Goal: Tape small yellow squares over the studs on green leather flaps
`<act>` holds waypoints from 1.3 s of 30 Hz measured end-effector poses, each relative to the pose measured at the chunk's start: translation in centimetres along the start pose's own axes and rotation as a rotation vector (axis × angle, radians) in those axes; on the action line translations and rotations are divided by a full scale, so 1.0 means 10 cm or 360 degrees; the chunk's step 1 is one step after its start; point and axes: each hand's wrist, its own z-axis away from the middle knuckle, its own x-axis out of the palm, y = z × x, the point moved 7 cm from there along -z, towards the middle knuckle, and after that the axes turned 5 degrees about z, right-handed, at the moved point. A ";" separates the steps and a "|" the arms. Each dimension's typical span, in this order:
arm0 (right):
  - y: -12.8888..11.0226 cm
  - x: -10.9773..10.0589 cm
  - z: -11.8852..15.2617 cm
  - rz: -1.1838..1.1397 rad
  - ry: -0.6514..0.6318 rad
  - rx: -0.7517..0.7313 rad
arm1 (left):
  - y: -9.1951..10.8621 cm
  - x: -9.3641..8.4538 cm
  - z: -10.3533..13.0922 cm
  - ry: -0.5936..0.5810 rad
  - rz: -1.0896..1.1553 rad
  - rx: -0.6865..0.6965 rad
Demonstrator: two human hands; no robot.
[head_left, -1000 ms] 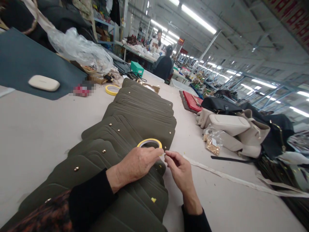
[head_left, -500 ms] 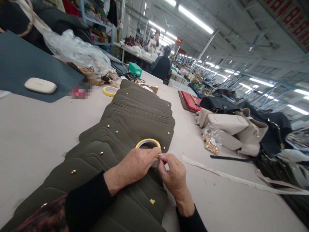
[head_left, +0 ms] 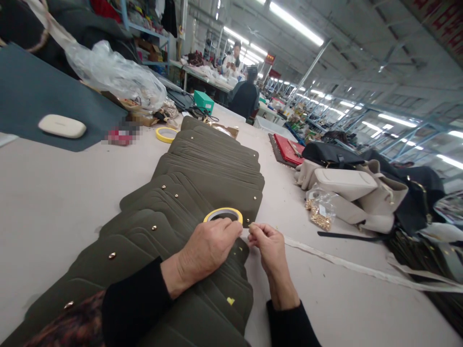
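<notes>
My left hand (head_left: pixel 211 243) is closed around the near side of a roll of yellow tape (head_left: pixel 223 211), which stands just above the dark olive panels (head_left: pixel 202 185). To its right, a small gap away, my right hand (head_left: pixel 266 241) pinches a tiny yellowish piece of tape (head_left: pixel 252 225) between thumb and fingertips, mostly hidden. Beneath my left hand the panels lie fanned in a long overlapping row, with small gold metal studs (head_left: pixel 154 228) on them. A torn scrap of yellow tape (head_left: pixel 230 301) sticks on a near panel.
Another yellow tape roll (head_left: pixel 166 135) lies beyond the panels. Bags (head_left: pixel 343 183), a plastic bag of gold hardware (head_left: pixel 320 214) and a long pale strip (head_left: pixel 347 264) are on the right. A white case (head_left: pixel 62 126) rests at left. Two people (head_left: pixel 246 91) are farther back.
My hands have drawn apart: the right hand moved right, away from the tape roll, with its fingers pinched. My left hand still holds the roll.
</notes>
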 end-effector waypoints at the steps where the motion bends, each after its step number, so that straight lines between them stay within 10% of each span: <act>1: 0.03 -0.03 -0.04 0.0033 -0.0026 -0.0004 | -0.03 0.02 -0.01 -0.0029 -0.0037 -0.0046; 8: -0.03 -0.09 -0.12 0.0619 -0.0014 -0.0380 | -0.16 0.22 -0.05 -0.0506 -0.0277 -0.0294; 16: -0.13 0.07 -0.21 0.1102 0.0070 -0.0751 | -0.19 0.30 -0.05 -0.0563 -0.0262 -0.0272; 33: 0.02 -0.14 -0.39 0.0753 0.0182 -0.0390 | -0.22 0.31 -0.04 -0.0638 -0.0251 -0.0340; 39: -0.26 0.00 -0.09 0.1185 0.0165 -0.1233 | -0.20 0.32 -0.03 -0.0589 -0.0235 -0.0278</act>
